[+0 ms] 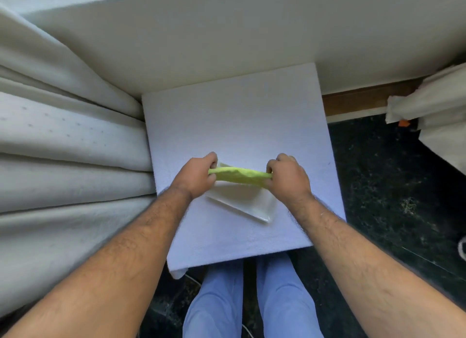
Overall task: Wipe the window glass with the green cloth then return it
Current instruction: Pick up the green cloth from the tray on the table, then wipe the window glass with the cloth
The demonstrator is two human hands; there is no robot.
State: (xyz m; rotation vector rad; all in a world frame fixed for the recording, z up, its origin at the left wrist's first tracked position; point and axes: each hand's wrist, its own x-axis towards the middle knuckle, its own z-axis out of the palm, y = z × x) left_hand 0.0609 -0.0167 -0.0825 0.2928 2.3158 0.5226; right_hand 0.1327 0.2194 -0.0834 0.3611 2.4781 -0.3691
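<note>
The green cloth (239, 175) is stretched into a narrow band between my two hands. My left hand (195, 173) grips its left end and my right hand (286, 177) grips its right end, both with fingers curled shut. The cloth hangs just above a white rectangular tray (248, 202) that lies tilted on a white cloth-covered table (232, 121). No window glass is in view; a plain cream wall (227, 35) rises behind the table.
Thick cream curtain folds (63, 148) crowd the table's left side. More curtain fabric (433, 108) hangs at the right above a dark speckled floor (390, 186). A wooden skirting strip (365, 98) runs along the wall. My legs in blue trousers (252, 300) stand below the table's front edge.
</note>
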